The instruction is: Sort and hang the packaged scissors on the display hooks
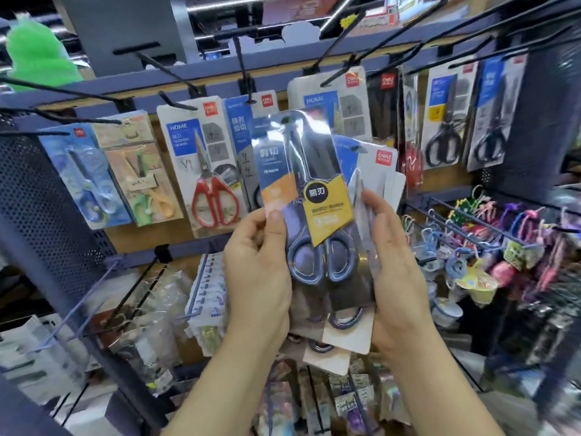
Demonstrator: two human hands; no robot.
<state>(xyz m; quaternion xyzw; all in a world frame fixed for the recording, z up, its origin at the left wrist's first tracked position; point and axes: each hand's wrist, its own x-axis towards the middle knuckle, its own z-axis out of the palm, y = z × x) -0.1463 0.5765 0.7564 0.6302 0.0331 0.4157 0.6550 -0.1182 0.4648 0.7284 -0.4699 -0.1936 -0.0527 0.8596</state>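
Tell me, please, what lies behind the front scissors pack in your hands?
More packs are stacked behind the front pack: a white-carded pack sticks out at right, dark handles show below. How many packs there are is covered.

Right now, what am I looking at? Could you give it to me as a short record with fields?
place: shop display with hooks
left hand: pinches front pack by its left edge
right hand: grips stack of packs behind it
front pack: dark-handled scissors, yellow label, not on a hook
already hanging: red-handled scissors, black scissors
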